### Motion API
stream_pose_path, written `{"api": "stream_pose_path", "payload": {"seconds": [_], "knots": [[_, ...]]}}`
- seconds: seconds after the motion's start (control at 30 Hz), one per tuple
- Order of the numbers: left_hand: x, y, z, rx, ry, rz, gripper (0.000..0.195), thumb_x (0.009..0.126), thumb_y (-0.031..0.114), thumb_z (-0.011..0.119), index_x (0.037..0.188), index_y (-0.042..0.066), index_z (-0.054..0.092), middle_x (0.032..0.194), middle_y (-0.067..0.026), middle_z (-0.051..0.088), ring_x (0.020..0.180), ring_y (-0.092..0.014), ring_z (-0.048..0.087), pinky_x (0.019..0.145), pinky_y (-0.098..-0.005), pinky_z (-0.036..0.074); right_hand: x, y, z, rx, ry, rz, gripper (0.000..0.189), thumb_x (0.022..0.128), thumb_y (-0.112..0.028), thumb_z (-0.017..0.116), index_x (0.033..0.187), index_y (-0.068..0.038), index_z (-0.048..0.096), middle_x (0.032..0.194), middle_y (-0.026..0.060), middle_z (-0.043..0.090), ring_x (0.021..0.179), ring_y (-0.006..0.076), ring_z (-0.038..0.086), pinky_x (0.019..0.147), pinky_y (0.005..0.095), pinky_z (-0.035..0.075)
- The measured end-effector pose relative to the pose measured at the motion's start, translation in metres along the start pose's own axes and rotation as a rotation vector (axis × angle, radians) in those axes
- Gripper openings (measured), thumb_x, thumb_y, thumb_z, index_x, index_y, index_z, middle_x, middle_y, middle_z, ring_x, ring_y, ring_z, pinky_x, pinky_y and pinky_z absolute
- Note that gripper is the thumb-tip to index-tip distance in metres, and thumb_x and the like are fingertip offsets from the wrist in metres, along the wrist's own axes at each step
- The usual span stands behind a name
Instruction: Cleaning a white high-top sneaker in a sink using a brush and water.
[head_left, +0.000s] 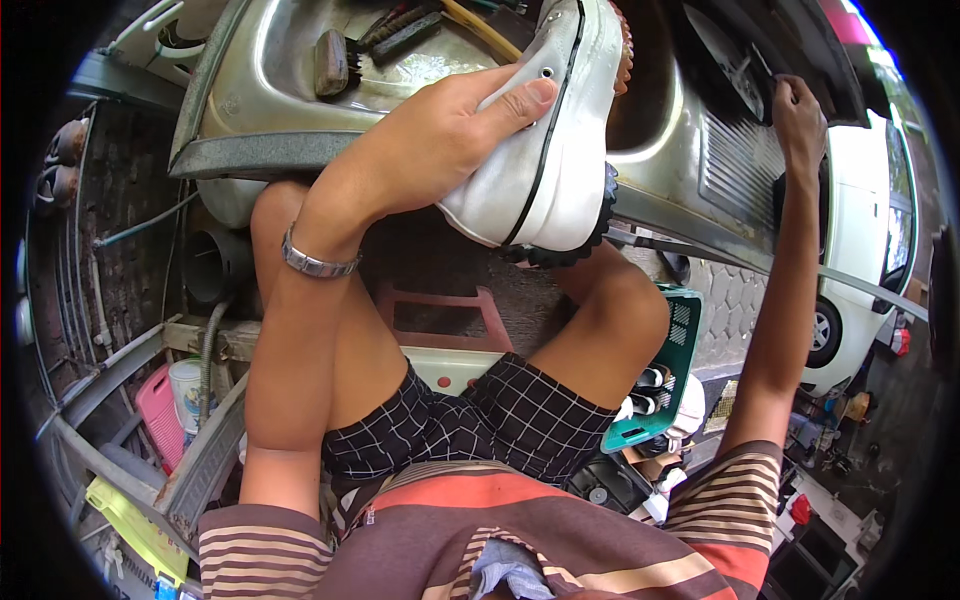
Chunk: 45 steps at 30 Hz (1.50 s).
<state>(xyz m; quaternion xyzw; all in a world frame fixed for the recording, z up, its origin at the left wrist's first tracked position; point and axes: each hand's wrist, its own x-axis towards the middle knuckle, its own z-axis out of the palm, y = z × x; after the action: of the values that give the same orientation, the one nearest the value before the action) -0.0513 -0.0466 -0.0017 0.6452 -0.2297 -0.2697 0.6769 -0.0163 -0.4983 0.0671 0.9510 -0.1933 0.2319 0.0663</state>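
A white high-top shoe with a black lugged sole is in my left hand, my thumb pressed near a metal eyelet. It is held over the rim of a stainless steel sink. At the upper right, my right hand has its fingers curled at the edge of a dark bin or container; what they grip is unclear. In the left basin lie a wooden-backed scrub brush, another dark brush and a yellowish wooden handle. An orange-brown sole shows behind the white shoe.
Below the sink, by my knee, stands a green plastic basket with shoes in it. A reddish-brown and white plastic stool is between my legs. A ribbed drainboard lies right of the basins. A white car stands beyond.
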Motion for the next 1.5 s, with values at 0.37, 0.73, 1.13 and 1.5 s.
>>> {"api": "stream_pose_path", "payload": {"seconds": [0.37, 0.73, 1.13, 1.5], "knots": [[-0.004, -0.013, 0.006, 0.167, 0.149, 0.122, 0.048, 0.106, 0.044, 0.055, 0.117, 0.0, 0.069, 0.083, -0.0191, 0.071, 0.071, -0.026, 0.064, 0.071, -0.0381, 0.051, -0.084, -0.174, -0.066, 0.331, 0.235, -0.864, 0.03, 0.086, -0.027, 0.077, 0.067, -0.008, 0.064, 0.061, 0.0019, 0.052, 0.057, 0.0163, 0.044, 0.063, 0.0329, 0.034], [-0.001, -0.01, 0.005, 0.368, 0.226, 0.105, 0.033, 0.104, 0.033, 0.056, 0.111, 0.004, 0.067, 0.082, -0.0281, 0.065, 0.078, -0.046, 0.065, 0.068, -0.0484, 0.049, -0.135, -0.22, -0.089, 0.511, 0.055, -1.244, 0.028, 0.071, -0.017, 0.079, 0.058, -0.011, 0.056, 0.061, 0.0, 0.044, 0.065, 0.0198, 0.049, 0.071, 0.0355, 0.035], [-0.003, -0.012, 0.0, 0.032, 0.26, -0.049, 0.04, 0.104, 0.037, 0.059, 0.12, 0.001, 0.062, 0.096, -0.0118, 0.072, 0.065, -0.014, 0.065, 0.054, -0.0295, 0.05, -0.13, -0.145, -0.068, 1.229, -0.274, -0.489, 0.052, 0.086, -0.046, 0.078, 0.112, -0.002, 0.07, 0.097, 0.0079, 0.065, 0.088, 0.0162, 0.059, 0.082, 0.032, 0.042], [-0.005, 0.012, -0.031, -0.287, 0.121, -0.328, 0.034, 0.101, 0.04, 0.061, 0.11, 0.007, 0.063, 0.079, -0.0048, 0.067, 0.045, -0.006, 0.054, 0.032, -0.0181, 0.036, -0.153, -0.166, -0.001, 0.879, -0.224, -0.602, 0.096, 0.056, -0.022, 0.098, 0.142, -0.008, 0.058, 0.127, 0.0091, 0.062, 0.104, 0.0186, 0.061, 0.086, 0.0307, 0.05]]}}
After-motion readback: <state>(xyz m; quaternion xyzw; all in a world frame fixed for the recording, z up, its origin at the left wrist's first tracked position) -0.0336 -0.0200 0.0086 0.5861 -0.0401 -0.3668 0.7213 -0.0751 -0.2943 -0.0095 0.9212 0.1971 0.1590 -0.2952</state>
